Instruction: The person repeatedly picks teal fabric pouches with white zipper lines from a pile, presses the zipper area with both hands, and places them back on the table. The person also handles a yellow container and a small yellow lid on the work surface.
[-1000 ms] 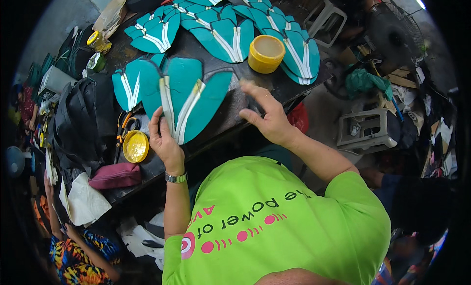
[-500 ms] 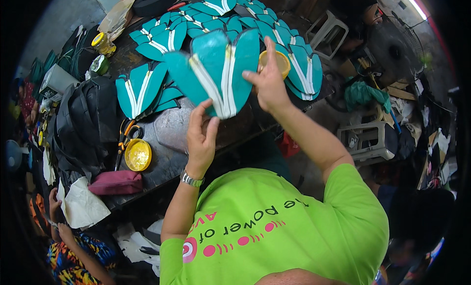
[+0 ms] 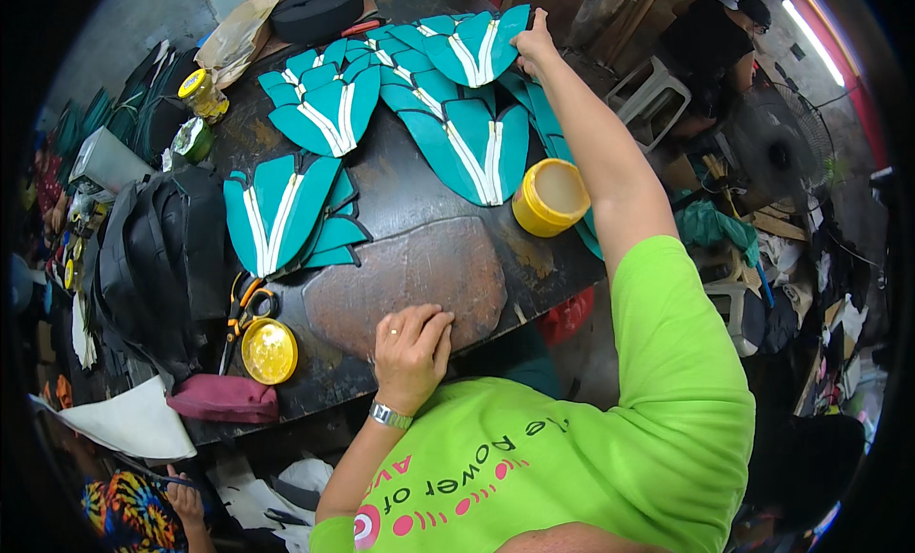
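Note:
At the far side of the table, my right hand [image 3: 536,46] pinches the right edge of a teal panel [image 3: 465,53]. Two white strips form a V on that panel, and it lies over other teal panels. My left hand [image 3: 412,351] rests on the near edge of a brown slab [image 3: 419,272], fingers curled together, nothing visible in them. Between the slab and the far group lies another teal panel [image 3: 510,153] with the same white V. A yellow tub [image 3: 543,210] stands beside it, below my right forearm.
More teal panels [image 3: 262,220] lie left of the slab. Orange-handled scissors [image 3: 250,301], a yellow lid [image 3: 270,351] and a maroon pouch [image 3: 224,398] sit at the near left, by a black bag [image 3: 157,258]. A black roll [image 3: 316,8] lies at the back. Another person's hand [image 3: 186,501] shows lower left.
The teal panel has gone from in front of me to the far group in my right hand. My left hand has let go of it and dropped to the slab, which is now uncovered.

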### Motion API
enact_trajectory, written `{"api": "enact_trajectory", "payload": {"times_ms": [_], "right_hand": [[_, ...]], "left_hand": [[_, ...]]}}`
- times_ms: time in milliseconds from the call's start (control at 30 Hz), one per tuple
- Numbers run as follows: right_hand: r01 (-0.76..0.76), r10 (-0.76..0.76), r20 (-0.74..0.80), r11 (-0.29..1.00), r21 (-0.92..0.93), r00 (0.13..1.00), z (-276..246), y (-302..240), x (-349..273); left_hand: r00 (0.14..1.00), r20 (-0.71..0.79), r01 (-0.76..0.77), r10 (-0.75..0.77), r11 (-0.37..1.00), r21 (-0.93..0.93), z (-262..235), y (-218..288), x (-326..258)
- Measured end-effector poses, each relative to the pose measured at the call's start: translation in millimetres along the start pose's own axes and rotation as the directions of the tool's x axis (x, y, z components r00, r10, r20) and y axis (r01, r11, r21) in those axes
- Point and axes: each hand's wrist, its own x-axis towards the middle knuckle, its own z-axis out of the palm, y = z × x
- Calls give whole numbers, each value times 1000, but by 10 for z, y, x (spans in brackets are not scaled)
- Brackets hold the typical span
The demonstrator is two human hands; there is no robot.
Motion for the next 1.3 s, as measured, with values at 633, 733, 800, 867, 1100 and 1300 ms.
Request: {"api": "enact_trajectory", "payload": {"times_ms": [633, 733, 800, 867, 1100, 1300], "right_hand": [[222, -154, 411, 968, -122, 899, -510, -148, -341], [499, -313, 514, 822, -274, 798, -1101, -139, -1289], [550, -313, 576, 780, -298, 755, -1388, -109, -1787], [555, -246, 601, 726, -406, 761, -1554, -26, -2147], [688, -430, 537, 446, -573, 726, -1624, 66, -2599], [633, -587, 406, 248, -734, 701, -1461, 83, -2986]], "left_hand": [[999, 13, 30, -30, 1000, 5, 11, 14, 8], [1000, -3, 18, -18, 1000, 4, 38, 3, -14], [1000, -2, -5, 5, 1000, -9, 42, -7, -18], [1000, 7, -17, 18, 999, -46, 31, -6, -17], [972, 165, 218, -165, 895, -390, -245, -162, 96], [980, -136, 153, -144, 987, 58, -636, -918, 591]]}}
